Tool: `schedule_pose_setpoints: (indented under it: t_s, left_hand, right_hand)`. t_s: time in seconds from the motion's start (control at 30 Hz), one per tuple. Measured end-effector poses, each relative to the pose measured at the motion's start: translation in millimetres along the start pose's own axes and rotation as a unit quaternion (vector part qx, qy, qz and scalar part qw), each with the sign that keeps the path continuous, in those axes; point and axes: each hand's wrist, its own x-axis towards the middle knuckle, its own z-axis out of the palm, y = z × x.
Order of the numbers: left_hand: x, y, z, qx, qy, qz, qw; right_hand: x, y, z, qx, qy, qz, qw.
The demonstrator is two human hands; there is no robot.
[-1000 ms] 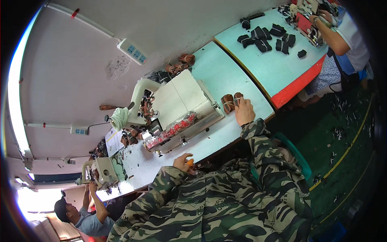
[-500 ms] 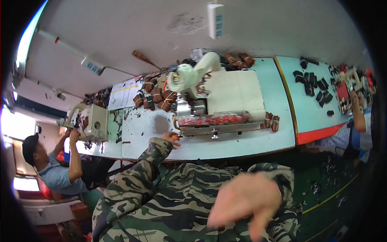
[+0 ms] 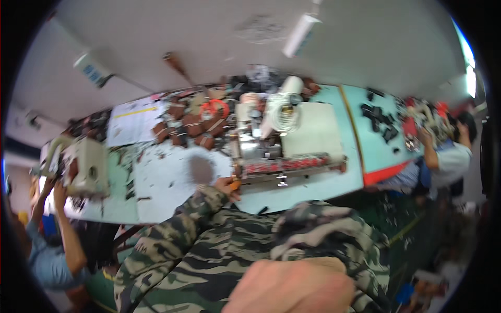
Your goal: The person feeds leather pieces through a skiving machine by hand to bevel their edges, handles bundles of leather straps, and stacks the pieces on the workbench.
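Observation:
My left hand (image 3: 227, 187) is at the front left corner of a cream bench machine (image 3: 311, 128) with metal rollers. Its fingers close about a small orange piece (image 3: 236, 184); whether that piece belongs to the machine I cannot tell. Close below the camera, in front of my camouflage jacket (image 3: 219, 261), hangs my right hand (image 3: 292, 286). Blur and the turn of the hand hide its fingers and anything in them. A red-and-silver strip (image 3: 286, 164) runs along the machine's front edge, and a coil of white cord (image 3: 284, 119) sits above the rollers.
Brown bundled pieces (image 3: 201, 128) lie left of the machine, near paper sheets (image 3: 131, 124). A person at the left works at another cream machine (image 3: 86, 167). At the right, black bundles (image 3: 378, 117) lie by another person (image 3: 449, 156). Dark scraps litter the pale table (image 3: 167, 177).
The view has swung and blurred. My right hand has moved down and left in the picture, its thumb no longer showing. My left hand stays by the machine's front left corner.

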Motion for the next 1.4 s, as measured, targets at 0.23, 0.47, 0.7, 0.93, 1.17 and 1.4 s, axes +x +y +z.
schedule_pose_setpoints:
  t_s: [0.23,0.47,0.7,0.93,1.17,1.4]
  left_hand:
    - [4,24,25,0.031,-0.061,-0.014,0.998]
    - [3,24,-59,0.351,0.28,0.353,0.821]
    - [25,91,-68,0.498,0.318,0.323,0.739]
    - [34,84,-64,0.523,0.299,0.36,0.712]
    - [15,141,-106,0.421,0.432,0.273,0.75]
    - [44,135,-118,0.42,0.421,0.142,0.791]
  right_hand:
    - [19,1,-20,-0.108,-0.036,0.04,0.993]
    - [-34,-8,-63,-0.27,-0.128,0.359,0.884]
    - [-249,1,-200,-0.6,0.239,0.563,0.515]
    - [-263,35,-237,-0.395,0.43,0.563,0.585]
    - [-305,61,-269,-0.472,0.442,0.482,0.591]
    - [-310,60,-271,-0.417,0.475,0.495,0.596]
